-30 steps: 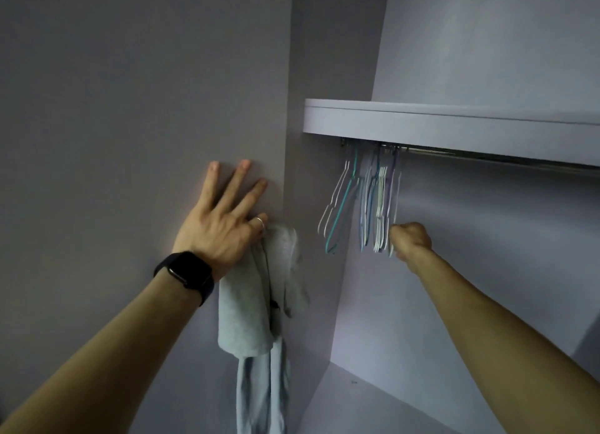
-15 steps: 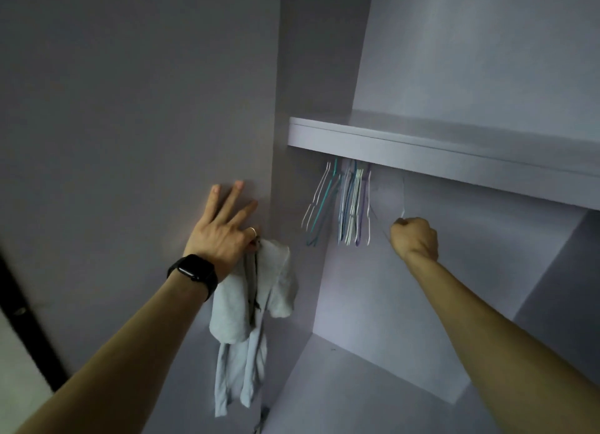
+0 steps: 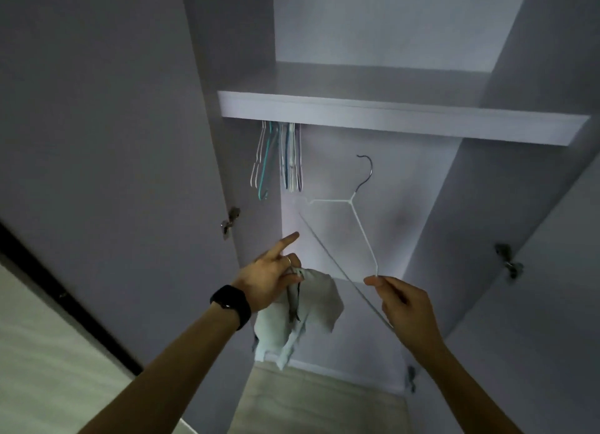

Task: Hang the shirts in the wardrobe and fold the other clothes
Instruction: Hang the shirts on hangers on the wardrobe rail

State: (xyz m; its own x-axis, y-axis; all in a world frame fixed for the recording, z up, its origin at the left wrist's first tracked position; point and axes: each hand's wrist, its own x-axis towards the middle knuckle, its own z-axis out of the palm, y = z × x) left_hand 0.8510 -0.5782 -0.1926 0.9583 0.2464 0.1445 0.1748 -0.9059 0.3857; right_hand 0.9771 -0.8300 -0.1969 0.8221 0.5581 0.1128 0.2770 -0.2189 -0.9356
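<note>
right hand (image 3: 406, 307) pinches hanger (image 3: 350, 201) at its 5 o'clock corner | left hand (image 3: 266, 279) grips shirt (image 3: 319, 300), forefinger straight | best: spread neck, feed 9 o'clock arm in

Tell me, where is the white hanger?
In the head view the white hanger is right of centre, pinched at its lower corner by the right hand, just right of the grey shirt in the left hand and below-right of the hanger bunch.
</note>
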